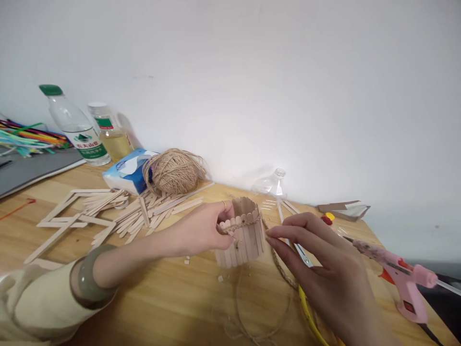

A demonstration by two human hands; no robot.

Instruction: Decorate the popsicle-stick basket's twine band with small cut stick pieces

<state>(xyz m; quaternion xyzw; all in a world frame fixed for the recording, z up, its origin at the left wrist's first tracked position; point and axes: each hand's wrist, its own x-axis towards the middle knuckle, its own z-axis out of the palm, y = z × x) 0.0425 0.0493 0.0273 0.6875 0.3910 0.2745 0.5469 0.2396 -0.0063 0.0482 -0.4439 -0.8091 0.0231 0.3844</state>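
Observation:
My left hand (205, 228) grips the rim of a small round cup made of craft sticks (241, 245), thumb outside and fingers toward the inside. A braid of jute twine (248, 219) runs around the cup near its scalloped top. Its loose length leaves the cup's right side and hangs down toward the table. My right hand (320, 259) pinches this braid between thumb and fingertips, just right of the cup. Below the cup, a thin loose twine strand (241, 312) curls on the table. Scissors with yellow handles (308, 312) lie partly hidden behind my right hand.
A pink glue gun (406, 283) stands at the right. Loose craft sticks (140, 216), a twine ball (176, 170) and a tissue pack (131, 168) lie left. Behind are a water bottle (81, 129), a jar (111, 134) and a cut clear bottle top (275, 182).

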